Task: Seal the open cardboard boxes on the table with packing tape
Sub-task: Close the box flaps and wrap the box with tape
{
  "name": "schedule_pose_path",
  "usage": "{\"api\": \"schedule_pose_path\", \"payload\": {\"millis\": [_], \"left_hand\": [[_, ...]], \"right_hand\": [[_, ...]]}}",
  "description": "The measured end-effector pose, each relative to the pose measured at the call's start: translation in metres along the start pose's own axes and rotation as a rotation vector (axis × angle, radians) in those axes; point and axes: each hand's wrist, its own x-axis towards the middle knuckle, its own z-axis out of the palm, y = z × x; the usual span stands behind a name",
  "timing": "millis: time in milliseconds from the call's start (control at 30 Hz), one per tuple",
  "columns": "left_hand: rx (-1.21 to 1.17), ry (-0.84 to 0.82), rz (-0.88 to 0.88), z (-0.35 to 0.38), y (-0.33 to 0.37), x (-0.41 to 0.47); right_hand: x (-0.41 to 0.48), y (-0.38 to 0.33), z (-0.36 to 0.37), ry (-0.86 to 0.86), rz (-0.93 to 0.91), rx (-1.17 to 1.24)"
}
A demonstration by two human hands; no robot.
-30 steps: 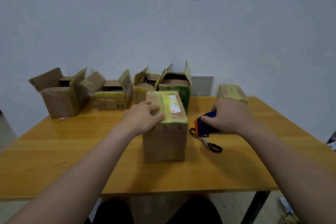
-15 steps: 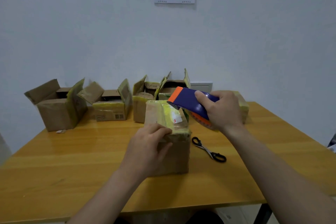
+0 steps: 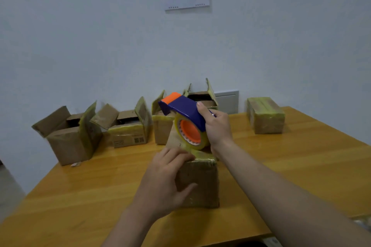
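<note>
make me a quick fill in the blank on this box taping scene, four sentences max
1. The tape dispenser is gripped by the ____ hand.
2. The hub inside the tape roll is coloured ____.
3. The left hand rests on the near box, which sits directly ____ the dispenser.
4. The taped-shut box stands alone at the table's far ____ side.

Missing words: right; orange; below; right

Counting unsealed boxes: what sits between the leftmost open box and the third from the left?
One low open box with printed labels on its front, flaps up, as the head view shows.
</note>
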Motion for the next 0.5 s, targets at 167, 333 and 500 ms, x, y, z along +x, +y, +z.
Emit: {"api": "schedule_pose_path", "payload": {"millis": [167, 333, 500], "left_hand": [[-0.174, 0.121, -0.073, 0.004, -0.004, 0.012], [-0.353, 0.152, -0.056, 0.009, -0.018, 0.017], [-0.675, 0.229, -0.293, 0.013, -0.036, 0.004]], "right_hand": [[0.004, 0.007, -0.004, 0.037, 0.062, 0.081], [0.0, 0.007, -0.003, -0.027, 0.053, 0.001], [-0.001, 0.007, -0.003, -0.034, 0.037, -0.018]]}}
